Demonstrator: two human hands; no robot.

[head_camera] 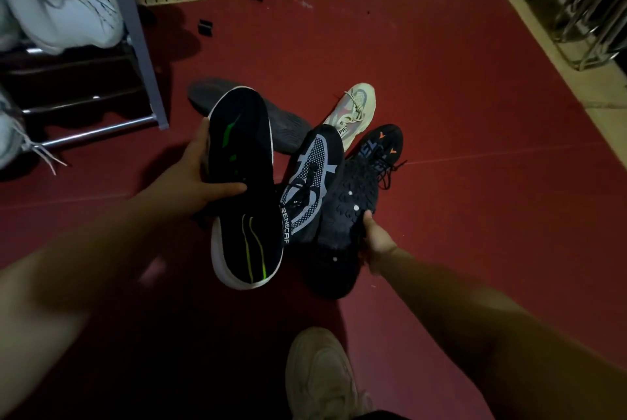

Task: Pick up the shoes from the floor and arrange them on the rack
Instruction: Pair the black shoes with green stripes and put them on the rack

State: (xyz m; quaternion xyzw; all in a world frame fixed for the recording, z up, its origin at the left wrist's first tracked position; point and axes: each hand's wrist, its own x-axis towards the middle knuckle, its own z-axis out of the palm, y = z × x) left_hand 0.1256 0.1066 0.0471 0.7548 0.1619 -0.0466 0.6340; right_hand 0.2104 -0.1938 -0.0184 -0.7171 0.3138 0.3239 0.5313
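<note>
Cream shoe at bottom edge, on someone's foot. Left hand grips green-striped shoe sole-up; right hand pinches black shoe by its sole. Grey-mesh shoe wedged between them. Grey shoe and pale shoe on floor behind. Rack far left, white shoes on it. Floor open to the right.
</note>
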